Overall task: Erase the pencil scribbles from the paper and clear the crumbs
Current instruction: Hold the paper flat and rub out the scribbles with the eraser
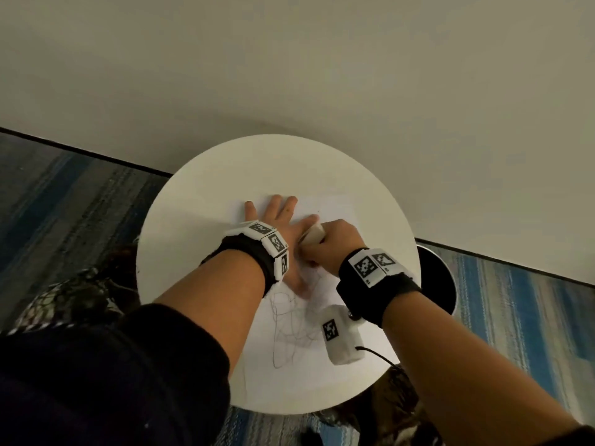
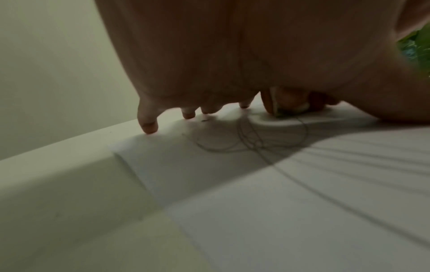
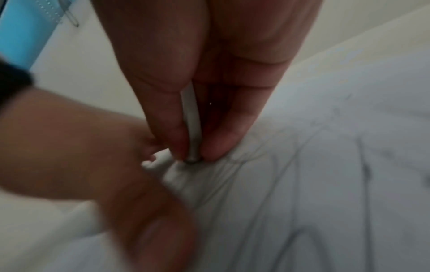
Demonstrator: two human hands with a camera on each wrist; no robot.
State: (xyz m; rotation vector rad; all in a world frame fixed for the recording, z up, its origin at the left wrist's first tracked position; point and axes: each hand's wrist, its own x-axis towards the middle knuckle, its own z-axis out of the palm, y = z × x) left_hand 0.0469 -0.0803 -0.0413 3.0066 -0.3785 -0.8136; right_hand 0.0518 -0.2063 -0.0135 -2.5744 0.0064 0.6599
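Observation:
A white sheet of paper lies on the round white table. Looping pencil scribbles cover its near half. My left hand lies flat on the sheet with fingers spread, pressing it down. Just to its right, my right hand pinches a white eraser between thumb and fingers. In the right wrist view the eraser stands with its tip on the paper, which is wrinkled beside it. The left wrist view shows my fingertips on the sheet, scribbles and a small dark speck.
The table stands against a pale wall. A black round object sits low beside the table's right edge. Blue striped carpet lies on both sides. A white wrist-camera box hangs over the paper's near part.

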